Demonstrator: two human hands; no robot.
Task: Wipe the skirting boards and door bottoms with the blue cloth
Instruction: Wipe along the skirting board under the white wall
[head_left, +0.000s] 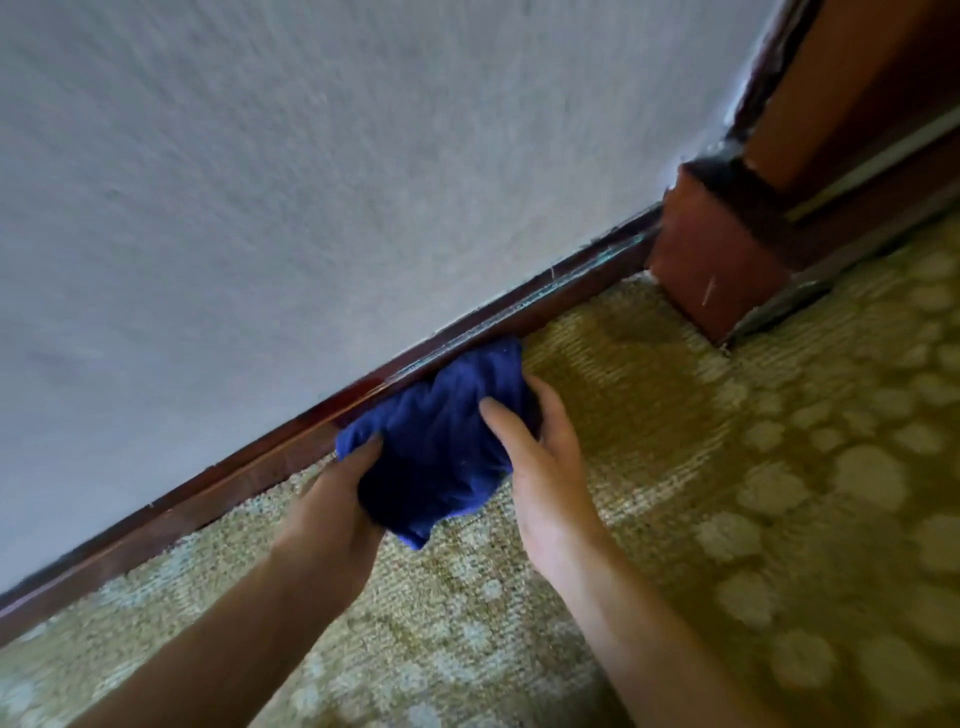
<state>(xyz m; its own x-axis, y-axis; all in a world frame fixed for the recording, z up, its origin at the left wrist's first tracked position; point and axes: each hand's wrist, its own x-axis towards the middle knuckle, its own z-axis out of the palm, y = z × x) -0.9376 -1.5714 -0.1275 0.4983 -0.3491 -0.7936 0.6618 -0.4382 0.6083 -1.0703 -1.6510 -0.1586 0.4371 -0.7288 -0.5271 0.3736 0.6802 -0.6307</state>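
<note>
I have the blue cloth (441, 441) bunched between both hands, my left hand (332, 499) closed on its lower left edge and my right hand (540, 467) closed on its right side. So each grip is holding cloth, not open. The wad presses against the dark wooden skirting board (218, 483) where it meets the patterned carpet (727, 467), partway along the wall (311, 182).

The main risk, as I judge it, is that a cloth this bunched touches only the board's face and skips the top ledge, where pale streaks show further right towards the door frame (717, 254). If I push low, the cloth may drag on the carpet pile and pick up fluff, then smear it onto the wood. With 2 hands pulling unevenly, the wad could also roll loose and slip from my left grip.
</note>
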